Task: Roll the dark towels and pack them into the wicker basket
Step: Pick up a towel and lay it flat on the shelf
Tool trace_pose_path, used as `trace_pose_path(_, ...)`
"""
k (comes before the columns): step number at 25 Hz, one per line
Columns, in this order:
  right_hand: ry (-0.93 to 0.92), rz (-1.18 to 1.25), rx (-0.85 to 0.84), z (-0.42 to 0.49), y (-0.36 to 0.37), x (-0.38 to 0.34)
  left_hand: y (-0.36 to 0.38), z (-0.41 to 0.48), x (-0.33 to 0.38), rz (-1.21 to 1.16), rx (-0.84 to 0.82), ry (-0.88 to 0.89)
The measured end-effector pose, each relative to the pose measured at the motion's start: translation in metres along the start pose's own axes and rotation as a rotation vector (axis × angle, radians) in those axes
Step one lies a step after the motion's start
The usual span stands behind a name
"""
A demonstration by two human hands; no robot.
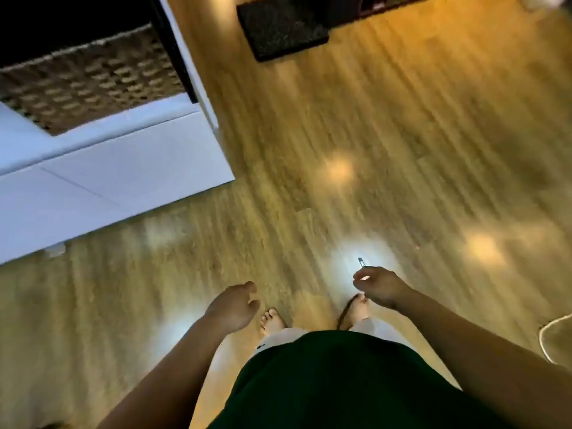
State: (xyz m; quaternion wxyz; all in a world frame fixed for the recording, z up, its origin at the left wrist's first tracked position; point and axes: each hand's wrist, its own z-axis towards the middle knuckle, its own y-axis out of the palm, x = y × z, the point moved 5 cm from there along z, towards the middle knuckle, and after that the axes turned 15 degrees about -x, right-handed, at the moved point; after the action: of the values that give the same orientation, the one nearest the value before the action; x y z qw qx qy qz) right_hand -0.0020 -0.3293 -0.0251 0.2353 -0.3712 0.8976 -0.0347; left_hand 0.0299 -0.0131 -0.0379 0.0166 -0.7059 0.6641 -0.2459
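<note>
The wicker basket (93, 82) sits in a compartment of a white shelf unit (123, 168) at the upper left; its inside is dark and I cannot see any towel in it. My left hand (233, 308) hangs low over the wooden floor with fingers loosely curled and nothing in it. My right hand (379, 286) is also low, at the right of my feet, fingers partly curled, holding nothing that I can make out. Both hands are far below and to the right of the basket. The frame is motion-blurred.
A dark mat (281, 26) lies on the wooden floor (402, 134) at the top centre. A small shiny object (361, 261) lies on the floor just beyond my right hand. A pale cord or rim (554, 329) shows at the right edge. My bare feet (272, 320) stand below.
</note>
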Motion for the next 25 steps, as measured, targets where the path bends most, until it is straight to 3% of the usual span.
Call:
trace_pose_path(8,0.014,0.343,0.152,-0.042,-0.093,0.183,-0.021,0.080,0.286,0.322,-0.082,0.220)
trace_pose_path(13,0.048,0.517,0.265,-0.078,-0.165,0.298,0.009,0.120,0.463,0.460,-0.146,0.313)
trace_pose_path(20,0.107,0.767,0.311,-0.079,-0.233,0.394,0.024,0.194,0.579,0.677,-0.286,0.295)
trace_pose_path(25,0.215,0.877,0.292,-0.061,-0.306,0.439,-0.008,0.275,0.692,0.679,-0.377,0.395)
